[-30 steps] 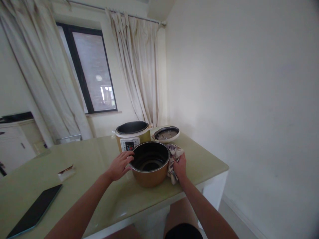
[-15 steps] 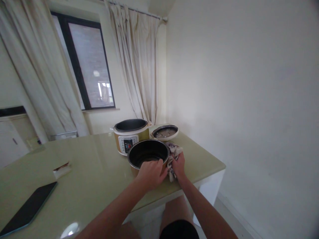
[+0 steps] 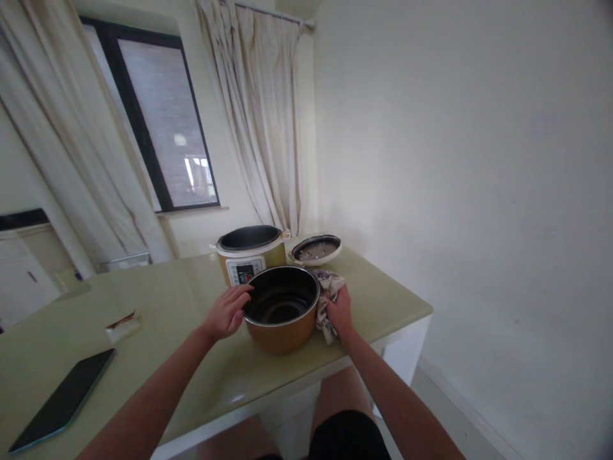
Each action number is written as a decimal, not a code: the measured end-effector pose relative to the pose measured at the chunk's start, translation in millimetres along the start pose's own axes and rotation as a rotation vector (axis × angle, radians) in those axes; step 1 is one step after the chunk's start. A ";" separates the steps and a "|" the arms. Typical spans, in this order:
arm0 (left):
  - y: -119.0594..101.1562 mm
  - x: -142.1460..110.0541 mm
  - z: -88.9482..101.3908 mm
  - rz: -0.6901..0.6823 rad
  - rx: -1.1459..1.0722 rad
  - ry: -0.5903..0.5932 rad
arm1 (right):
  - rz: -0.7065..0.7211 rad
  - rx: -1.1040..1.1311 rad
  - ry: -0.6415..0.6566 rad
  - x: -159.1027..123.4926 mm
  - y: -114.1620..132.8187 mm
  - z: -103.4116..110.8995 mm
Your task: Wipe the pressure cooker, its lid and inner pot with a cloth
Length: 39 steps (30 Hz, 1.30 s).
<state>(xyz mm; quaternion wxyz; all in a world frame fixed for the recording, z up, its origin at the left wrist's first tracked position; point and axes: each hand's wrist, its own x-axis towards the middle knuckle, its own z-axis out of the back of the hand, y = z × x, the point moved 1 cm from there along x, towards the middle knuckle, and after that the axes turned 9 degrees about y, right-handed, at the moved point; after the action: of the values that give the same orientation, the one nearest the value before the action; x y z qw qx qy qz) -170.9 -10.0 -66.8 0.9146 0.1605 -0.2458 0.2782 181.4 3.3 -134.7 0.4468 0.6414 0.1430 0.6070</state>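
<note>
An inner pot (image 3: 281, 337), orange-brown outside and black inside, stands upright near the table's front edge. At its left rim is my left hand (image 3: 226, 312), fingers stretched out and slightly apart, fingertips at the rim; whether they press on it I cannot tell. My right hand (image 3: 339, 308) grips a crumpled patterned cloth (image 3: 327, 332) against the pot's right outer side. Behind the pot sits a pressure cooker (image 3: 278, 257) with a control panel, its top uncovered. A round lid (image 3: 316, 249) lies with its inner side up to the right of the cooker.
On the left of the pale green table (image 3: 177, 306) lie a dark tablet (image 3: 64, 399) and a small white packet (image 3: 123, 326). A white wall (image 3: 460, 179) rises on the right. Curtains (image 3: 263, 115) and a window stand behind the table.
My left hand has moved from the pot's near right rim across to its left rim, and its fingers have straightened. My right hand still holds the cloth at the pot's right side.
</note>
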 end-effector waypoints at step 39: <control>-71.3 50.6 -9.3 -0.141 0.120 0.016 | -0.111 -0.043 -0.081 -1.2 8.0 4.9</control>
<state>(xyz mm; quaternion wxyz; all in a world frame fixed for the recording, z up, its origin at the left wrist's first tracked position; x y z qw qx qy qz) -89.0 -40.8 -58.4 0.9225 0.2299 -0.2093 0.2286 182.7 -4.0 -128.8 0.4990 0.6469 0.1471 0.5576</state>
